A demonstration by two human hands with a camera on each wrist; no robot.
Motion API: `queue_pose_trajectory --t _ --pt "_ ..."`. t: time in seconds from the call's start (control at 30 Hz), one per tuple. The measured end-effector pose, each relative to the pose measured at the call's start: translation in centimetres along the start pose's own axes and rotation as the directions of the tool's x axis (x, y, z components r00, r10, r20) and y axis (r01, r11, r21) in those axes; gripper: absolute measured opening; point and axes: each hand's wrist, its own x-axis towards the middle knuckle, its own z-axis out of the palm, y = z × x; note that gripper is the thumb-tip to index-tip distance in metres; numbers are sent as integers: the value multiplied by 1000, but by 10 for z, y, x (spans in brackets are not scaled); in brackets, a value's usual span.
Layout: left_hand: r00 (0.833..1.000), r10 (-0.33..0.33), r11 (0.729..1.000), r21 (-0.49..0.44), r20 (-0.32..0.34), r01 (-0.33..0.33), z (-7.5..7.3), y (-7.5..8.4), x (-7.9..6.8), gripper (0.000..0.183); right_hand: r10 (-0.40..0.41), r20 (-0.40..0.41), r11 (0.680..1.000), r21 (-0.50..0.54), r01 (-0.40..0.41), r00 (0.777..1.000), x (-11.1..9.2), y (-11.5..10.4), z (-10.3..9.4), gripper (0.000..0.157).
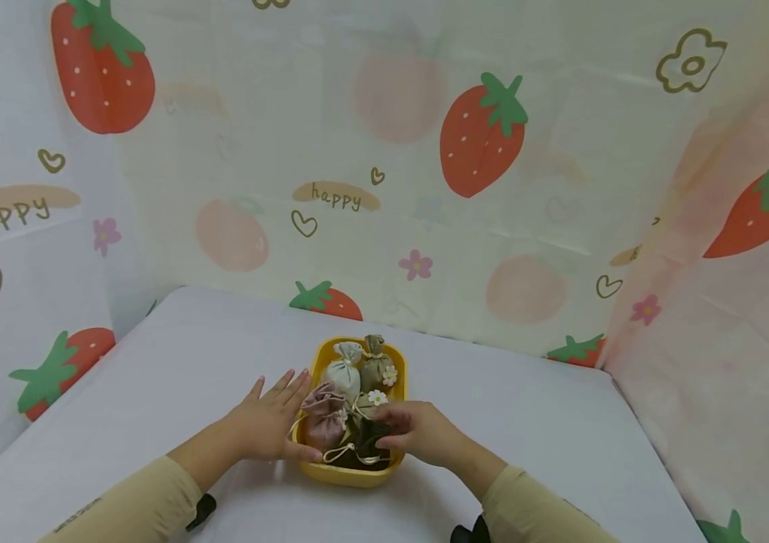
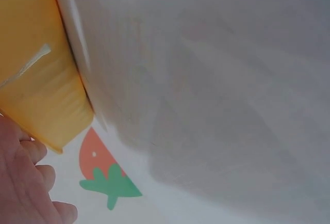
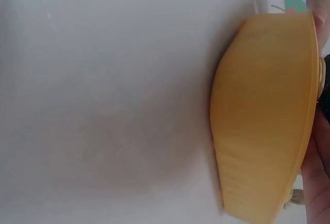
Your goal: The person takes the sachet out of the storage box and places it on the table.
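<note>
A yellow plastic tray (image 1: 347,475) holds several small drawstring pouches. My left hand (image 1: 264,424) lies along its left rim with the fingers straight. Over the near right corner, my right hand (image 1: 425,431) pinches a dark pouch (image 1: 359,445) with a light cord between thumb and fingers. Beside that pouch sits a pink satin pouch (image 1: 323,428). Behind are a pale pouch (image 1: 344,373), an olive-brown pouch (image 1: 375,366) and a greenish pouch, partly covered, near a white flower (image 1: 378,397). In the right wrist view the tray wall (image 3: 263,110) hides most of the contents.
The tray stands on a white-covered table (image 1: 527,452). Cloth walls (image 1: 384,249) printed with strawberries, hearts and flowers rise behind and at both sides. A light cord (image 2: 31,64) hangs over the tray's outer wall in the left wrist view.
</note>
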Motion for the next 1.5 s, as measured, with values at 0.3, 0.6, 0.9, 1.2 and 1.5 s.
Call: queue_pose_trajectory --t 0.3,0.6,0.9,1.2,1.5 --pt "1000 1 1000 -9 3 -1 1 -1 -2 120 -11 -72 1000 -8 11 997 0 -4 3 11" --pt "1000 -1 1000 -1 -1 1 2 -1 -2 121 -16 -161 1000 -17 13 987 -2 -16 -7 5" --pt "1000 5 1000 -15 -1 -5 0 0 -3 118 -25 -208 999 -35 18 978 -7 -26 -20 8" --pt "1000 6 1000 -21 4 -6 1 -1 -1 116 -2 -268 1000 18 7 963 -16 -34 -40 7" --pt "1000 18 999 -28 6 -18 -1 -1 0 116 58 -316 998 23 -54 947 -26 -31 -58 6"
